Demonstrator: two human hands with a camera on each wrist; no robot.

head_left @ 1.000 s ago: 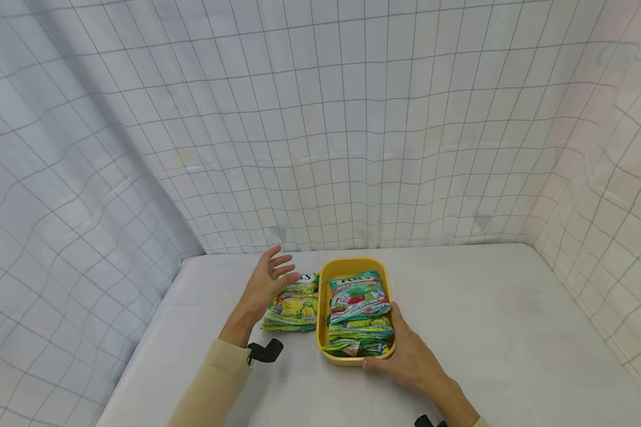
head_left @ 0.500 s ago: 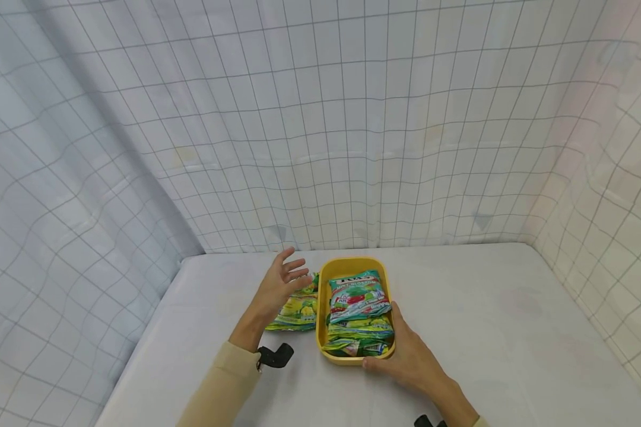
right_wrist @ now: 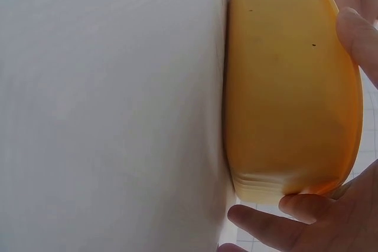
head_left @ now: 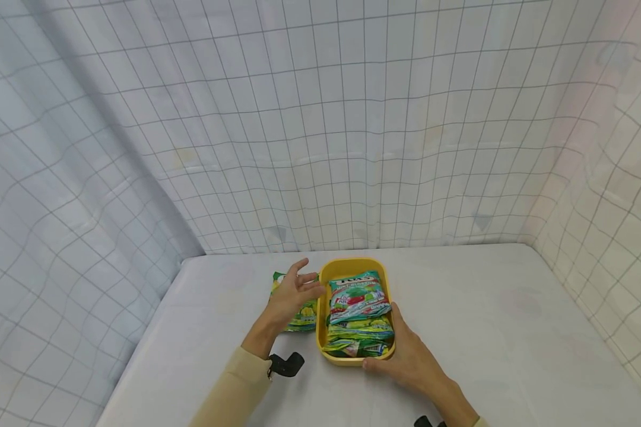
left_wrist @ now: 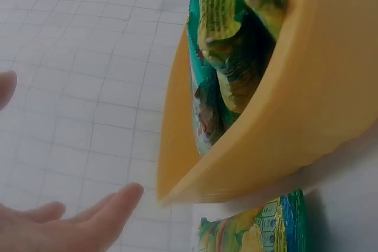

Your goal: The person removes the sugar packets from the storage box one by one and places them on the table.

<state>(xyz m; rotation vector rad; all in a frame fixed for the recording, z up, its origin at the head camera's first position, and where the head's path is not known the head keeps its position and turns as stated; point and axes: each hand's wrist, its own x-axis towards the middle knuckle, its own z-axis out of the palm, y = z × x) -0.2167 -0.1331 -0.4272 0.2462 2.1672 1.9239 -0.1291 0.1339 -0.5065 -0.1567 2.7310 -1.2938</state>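
A yellow plastic tub (head_left: 322,332) stands on the table, packed with candy bags. On top inside it lies a teal mint candy bag (head_left: 359,296), with yellow-green candy bags (head_left: 360,327) nearer me. My right hand (head_left: 408,356) holds the tub's near right corner, thumb at the near rim and fingers along the right side. Just left of the tub, my left hand (head_left: 288,299) hovers with spread fingers and nothing in it. Beneath it, partly hidden, yellow-green candy bags (head_left: 307,317) lie on the table; in the left wrist view one candy bag (left_wrist: 260,228) shows beside the tub's wall.
A white cloth covers the table (head_left: 475,320). White grid-patterned curtains (head_left: 352,148) hang behind it and on both sides. A black wrist camera (head_left: 288,363) is strapped at my left wrist, close to the tabletop.
My left hand has moved right, from over the loose candy bags' left side to near the tub's left rim. The right hand and tub have stayed put.
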